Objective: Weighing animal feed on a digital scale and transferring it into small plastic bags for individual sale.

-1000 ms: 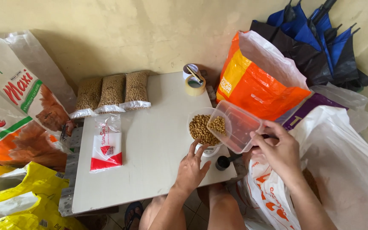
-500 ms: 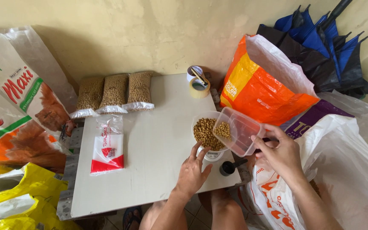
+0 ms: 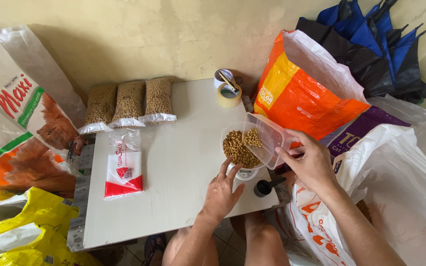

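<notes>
Clear plastic container (image 3: 267, 138), tilted, kibble inside

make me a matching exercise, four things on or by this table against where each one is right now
Things:
1. clear plastic tub
2. three sealed kibble packets
3. tape rolls
4. stack of red and white bags

Places:
A. flat on the table's left part, below the packets
B. tilted in the right hand over the bowl of kibble
C. side by side at the table's far left edge
D. far edge of the table, beside the orange sack

Pairs: 1-B, 2-C, 3-D, 4-A
</notes>
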